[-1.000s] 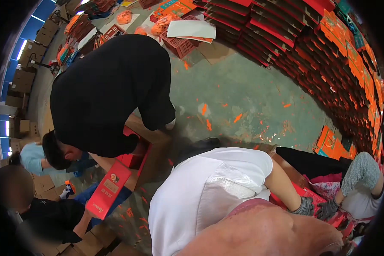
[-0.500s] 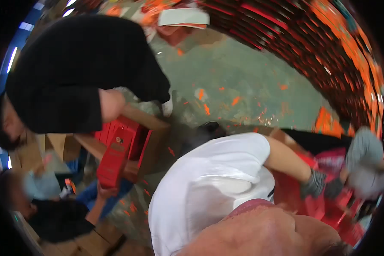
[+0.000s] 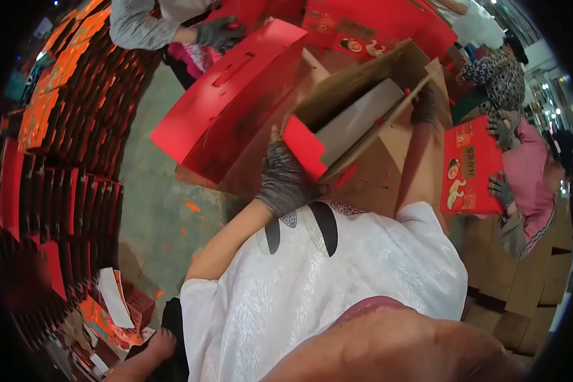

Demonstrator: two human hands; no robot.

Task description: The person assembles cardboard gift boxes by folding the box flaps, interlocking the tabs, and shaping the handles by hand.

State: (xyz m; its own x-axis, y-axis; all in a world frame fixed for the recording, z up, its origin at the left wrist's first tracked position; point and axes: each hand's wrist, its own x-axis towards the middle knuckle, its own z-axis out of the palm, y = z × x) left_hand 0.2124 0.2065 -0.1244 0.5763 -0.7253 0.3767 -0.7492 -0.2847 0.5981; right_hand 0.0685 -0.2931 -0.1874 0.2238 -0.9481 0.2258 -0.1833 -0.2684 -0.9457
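In front of my chest is an open cardboard box, tilted, with brown inner walls and a red end flap. A pale grey panel shows inside it. My left hand, in a dark grey glove, grips the box's near left end beside the red flap, thumb pointing up. My right hand, also gloved, is against the box's right side near its far end; its fingers are partly hidden and blurred. A closed red carton with a slot in its top stands just left of the box.
Brown cardboard lies beneath the box. Across from me, a co-worker's gloved hand is by red cartons. On the right, another co-worker holds a printed red box. Stacked red and orange cartons line the left.
My view has swung from the floor and crouching co-workers to the red cartons. Both my gloved hands now show at the open box; neither was clearly visible on it before.
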